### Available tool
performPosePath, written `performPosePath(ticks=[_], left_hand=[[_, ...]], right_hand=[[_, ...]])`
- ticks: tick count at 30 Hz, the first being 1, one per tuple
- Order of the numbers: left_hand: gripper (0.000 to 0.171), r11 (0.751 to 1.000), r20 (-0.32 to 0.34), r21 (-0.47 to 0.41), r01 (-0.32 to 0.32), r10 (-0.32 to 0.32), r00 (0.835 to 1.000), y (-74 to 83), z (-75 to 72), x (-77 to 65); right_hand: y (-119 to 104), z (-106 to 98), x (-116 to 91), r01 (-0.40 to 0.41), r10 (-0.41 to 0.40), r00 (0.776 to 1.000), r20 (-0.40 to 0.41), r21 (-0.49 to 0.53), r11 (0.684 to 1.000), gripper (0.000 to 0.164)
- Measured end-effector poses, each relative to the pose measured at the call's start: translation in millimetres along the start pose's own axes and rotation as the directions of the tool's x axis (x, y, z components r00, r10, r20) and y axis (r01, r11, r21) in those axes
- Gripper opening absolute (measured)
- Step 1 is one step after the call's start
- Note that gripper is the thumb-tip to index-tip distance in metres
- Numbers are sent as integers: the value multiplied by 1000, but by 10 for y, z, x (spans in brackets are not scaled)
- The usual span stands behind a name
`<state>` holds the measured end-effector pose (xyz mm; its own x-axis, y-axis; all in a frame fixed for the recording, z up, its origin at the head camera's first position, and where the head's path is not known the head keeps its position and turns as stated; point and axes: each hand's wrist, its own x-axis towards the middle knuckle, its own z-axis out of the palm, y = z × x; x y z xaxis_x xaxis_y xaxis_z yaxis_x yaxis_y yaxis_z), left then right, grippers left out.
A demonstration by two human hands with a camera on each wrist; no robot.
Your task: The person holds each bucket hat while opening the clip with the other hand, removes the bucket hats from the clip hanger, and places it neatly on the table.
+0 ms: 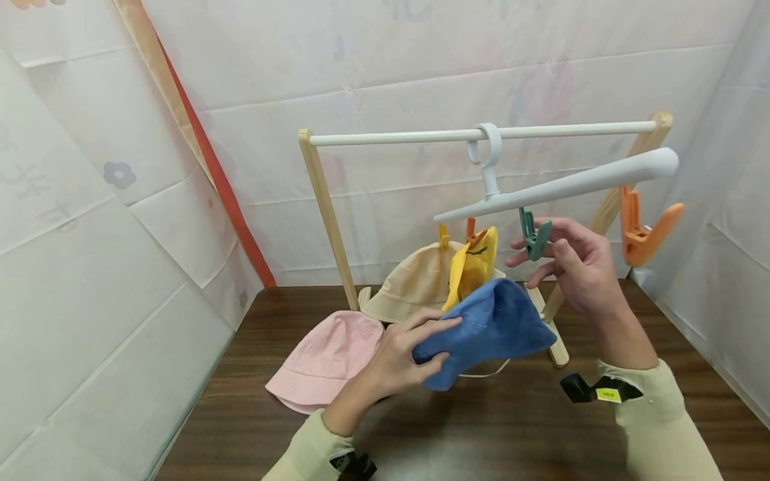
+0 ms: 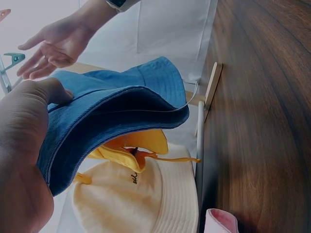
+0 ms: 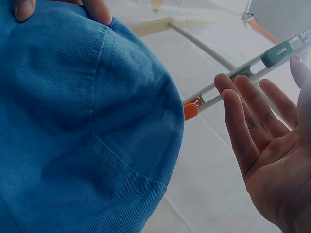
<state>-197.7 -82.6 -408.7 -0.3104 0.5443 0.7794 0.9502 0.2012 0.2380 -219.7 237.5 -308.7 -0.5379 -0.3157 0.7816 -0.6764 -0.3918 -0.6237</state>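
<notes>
A blue bucket hat [image 1: 490, 331] is gripped at its left side by my left hand [image 1: 406, 351], thumb and fingers pinching the cloth. In the left wrist view the hat [image 2: 116, 97] shows its dark inside and a thin cord. My right hand [image 1: 580, 264] is beside the green clip [image 1: 535, 234] under the white hanger [image 1: 565, 187], fingers spread; whether it touches the clip is hard to tell. In the right wrist view the palm [image 3: 282, 165] faces up with nothing in it. A yellow hat [image 1: 478, 264] and a cream bucket hat [image 1: 415, 280] hang from clips behind the blue one.
The hanger hooks over the white bar [image 1: 397, 138] of a wooden rack [image 1: 327, 214]. An orange clip [image 1: 644, 227] hangs at the hanger's near right end. On the brown table [image 1: 228, 427] lies a pink bucket hat [image 1: 327, 361], left of my left hand.
</notes>
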Motion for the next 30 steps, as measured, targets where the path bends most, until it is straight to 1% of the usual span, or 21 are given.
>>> performPosePath(ticks=[5, 9, 16, 22, 26, 30], left_hand=[[60, 1000, -4, 8, 4, -4, 1000, 2, -19, -12], [60, 1000, -4, -4, 3, -3, 1000, -2, -32, -26], [61, 1000, 2, -24, 11, -11, 1000, 3, -72, -49], [63, 1000, -4, -27, 11, -11, 1000, -4, -110, -81], [63, 1000, -13, -17, 1, -1, 1000, -1, -142, -99], [64, 1000, -17, -20, 4, -5, 1000, 5, -173, -122]], right_hand=[[21, -10, -28, 10, -10, 1000, 12, 3, 1000, 32], [35, -18, -53, 12, -12, 1000, 21, 2, 1000, 32], [31, -25, -98, -14, 15, 1000, 15, -50, 999, 44], [30, -26, -124, -25, 26, 1000, 3, -65, 998, 47], [23, -11, -155, -52, 49, 999, -23, -125, 991, 48], [23, -10, -172, -66, 61, 997, -36, -155, 986, 47]])
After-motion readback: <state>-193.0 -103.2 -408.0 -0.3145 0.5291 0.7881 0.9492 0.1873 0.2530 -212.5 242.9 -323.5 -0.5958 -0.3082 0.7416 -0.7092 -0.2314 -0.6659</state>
